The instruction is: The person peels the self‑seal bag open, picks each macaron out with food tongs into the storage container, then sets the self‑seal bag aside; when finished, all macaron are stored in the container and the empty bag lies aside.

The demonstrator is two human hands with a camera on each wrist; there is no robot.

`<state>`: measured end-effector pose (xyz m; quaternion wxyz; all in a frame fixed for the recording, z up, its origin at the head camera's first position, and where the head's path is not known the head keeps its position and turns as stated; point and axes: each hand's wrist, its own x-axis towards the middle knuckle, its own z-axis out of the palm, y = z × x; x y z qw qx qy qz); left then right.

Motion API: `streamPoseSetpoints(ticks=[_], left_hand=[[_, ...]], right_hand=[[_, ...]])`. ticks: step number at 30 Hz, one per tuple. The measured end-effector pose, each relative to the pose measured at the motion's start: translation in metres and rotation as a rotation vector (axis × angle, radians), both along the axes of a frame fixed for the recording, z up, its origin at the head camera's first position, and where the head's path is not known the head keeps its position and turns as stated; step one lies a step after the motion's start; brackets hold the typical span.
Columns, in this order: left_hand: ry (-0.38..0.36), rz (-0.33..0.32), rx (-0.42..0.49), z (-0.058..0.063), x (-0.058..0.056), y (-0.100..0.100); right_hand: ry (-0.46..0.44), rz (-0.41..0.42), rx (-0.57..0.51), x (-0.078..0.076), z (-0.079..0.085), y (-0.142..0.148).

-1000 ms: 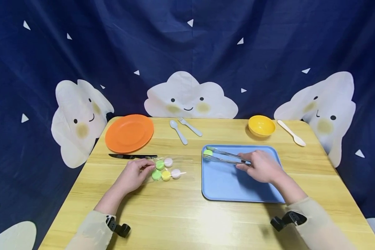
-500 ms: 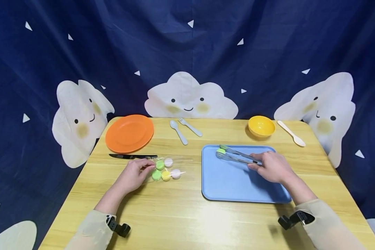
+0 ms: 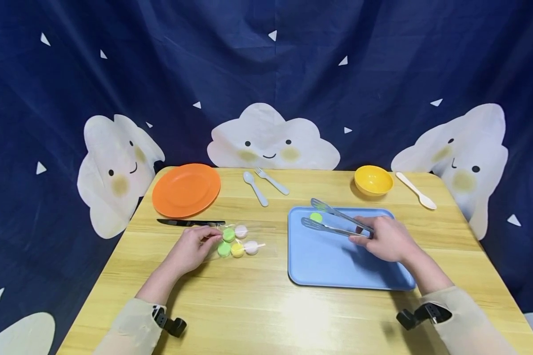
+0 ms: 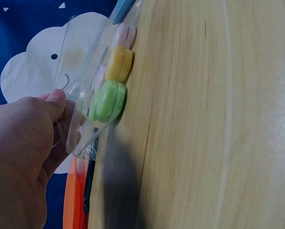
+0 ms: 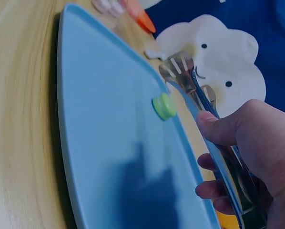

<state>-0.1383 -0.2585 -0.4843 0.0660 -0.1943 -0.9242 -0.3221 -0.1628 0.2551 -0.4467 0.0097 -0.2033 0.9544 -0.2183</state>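
My left hand (image 3: 198, 248) pinches the edge of a clear plastic bag (image 4: 78, 71). Inside the bag lie several macarons: green (image 4: 109, 101), yellow (image 4: 118, 63) and pale pink (image 4: 123, 36). My right hand (image 3: 387, 238) grips metal tongs (image 3: 337, 228) over the blue tray (image 3: 337, 266). The tongs' arms stand spread apart. A single green macaron (image 5: 164, 106) sits on the tray near its far edge, apart from the tongs' tips in the right wrist view.
An orange plate (image 3: 186, 190) and a black knife (image 3: 177, 222) lie at the left. Behind are a grey spoon (image 3: 255, 189) and fork (image 3: 272, 181). A yellow bowl (image 3: 373, 180) and a white spoon (image 3: 416, 190) stand at the back right.
The tongs carried the green macaron rightward from the tray's left edge. They have since spread and released it onto the tray. The left hand stays put.
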Motion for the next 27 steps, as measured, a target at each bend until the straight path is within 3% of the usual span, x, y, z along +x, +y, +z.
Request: streamPoseSetpoints(ticks=[11,27], left_hand=[[0.003,0.033,-0.004,-0.003,0.001,-0.002],[0.002,0.025,0.006,-0.004,0.001,-0.001]], right_hand=[[0.027,0.109,-0.050,0.002,0.002,-0.039],[-0.010,0.227,-0.011,-0.005,-0.011,-0.093]])
